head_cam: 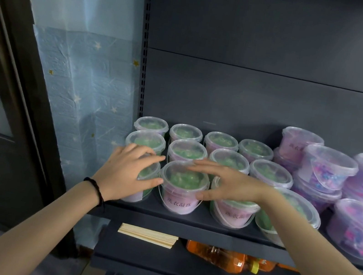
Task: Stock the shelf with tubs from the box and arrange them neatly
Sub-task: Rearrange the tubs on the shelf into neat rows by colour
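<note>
Several clear tubs of green beads with pink labels stand in rows on the dark shelf (186, 219). In the front row, one green tub (182, 186) stands between my two hands. My left hand (128, 171) lies with straight fingers against its left side, over the leftmost front tub (144, 179). My right hand (225, 183) reaches across its lid, thumb against its right side, fingers straight. Another front tub (233, 212) sits under my right wrist. A tilted green tub (287, 215) leans at the right end of the front row.
Stacked clear tubs of pink and purple beads (329, 169) fill the shelf's right part. Below, a lower shelf holds a bundle of wooden sticks (147, 236) and orange bottles (222, 258). A blue starred curtain (83, 87) hangs to the left of the shelving.
</note>
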The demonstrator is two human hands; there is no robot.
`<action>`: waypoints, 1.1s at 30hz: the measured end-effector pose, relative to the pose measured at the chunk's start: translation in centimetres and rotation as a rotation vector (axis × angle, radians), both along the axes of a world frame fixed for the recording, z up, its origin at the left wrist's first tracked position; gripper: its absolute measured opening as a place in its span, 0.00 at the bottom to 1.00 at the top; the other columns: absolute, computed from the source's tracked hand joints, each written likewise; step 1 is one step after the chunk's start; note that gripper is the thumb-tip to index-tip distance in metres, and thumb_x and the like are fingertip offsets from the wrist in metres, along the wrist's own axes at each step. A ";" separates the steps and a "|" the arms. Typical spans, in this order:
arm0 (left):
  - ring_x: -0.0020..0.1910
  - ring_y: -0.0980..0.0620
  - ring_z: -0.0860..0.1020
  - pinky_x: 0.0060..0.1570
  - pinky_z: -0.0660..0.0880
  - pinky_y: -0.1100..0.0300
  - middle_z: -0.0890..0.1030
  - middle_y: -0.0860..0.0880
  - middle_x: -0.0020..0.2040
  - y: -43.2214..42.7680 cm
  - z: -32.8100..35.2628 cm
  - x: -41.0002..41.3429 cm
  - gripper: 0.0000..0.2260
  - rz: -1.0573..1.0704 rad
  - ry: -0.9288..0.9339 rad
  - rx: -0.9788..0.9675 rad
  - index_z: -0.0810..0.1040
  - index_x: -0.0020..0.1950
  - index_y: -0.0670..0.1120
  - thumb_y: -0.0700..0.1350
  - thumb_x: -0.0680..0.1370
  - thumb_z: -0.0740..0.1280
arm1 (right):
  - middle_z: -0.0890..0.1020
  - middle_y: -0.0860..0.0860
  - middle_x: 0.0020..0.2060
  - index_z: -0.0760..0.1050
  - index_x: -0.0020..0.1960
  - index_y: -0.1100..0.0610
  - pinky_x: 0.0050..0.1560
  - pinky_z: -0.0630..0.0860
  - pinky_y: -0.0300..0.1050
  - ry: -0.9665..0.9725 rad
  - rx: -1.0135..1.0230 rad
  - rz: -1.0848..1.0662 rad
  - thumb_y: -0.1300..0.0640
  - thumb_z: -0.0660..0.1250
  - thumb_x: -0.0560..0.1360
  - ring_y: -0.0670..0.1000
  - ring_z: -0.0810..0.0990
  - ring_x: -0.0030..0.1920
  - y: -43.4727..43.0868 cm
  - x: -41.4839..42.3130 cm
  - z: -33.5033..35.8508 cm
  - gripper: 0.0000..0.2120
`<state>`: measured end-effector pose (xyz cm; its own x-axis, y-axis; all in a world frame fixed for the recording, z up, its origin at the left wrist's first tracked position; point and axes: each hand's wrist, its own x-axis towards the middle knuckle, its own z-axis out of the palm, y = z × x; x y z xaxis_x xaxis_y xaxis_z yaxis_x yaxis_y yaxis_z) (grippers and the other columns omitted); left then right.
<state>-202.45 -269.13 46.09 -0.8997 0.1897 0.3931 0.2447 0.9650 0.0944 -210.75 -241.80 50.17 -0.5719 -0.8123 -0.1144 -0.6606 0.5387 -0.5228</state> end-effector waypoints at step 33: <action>0.68 0.59 0.62 0.66 0.57 0.58 0.69 0.62 0.68 -0.3 -1.3 -0.5 0.34 -0.081 -0.129 0.083 0.73 0.65 0.65 0.79 0.68 0.47 | 0.70 0.43 0.68 0.69 0.72 0.48 0.65 0.60 0.37 -0.043 0.201 -0.378 0.45 0.71 0.73 0.47 0.67 0.69 3.7 -10.2 1.4 0.29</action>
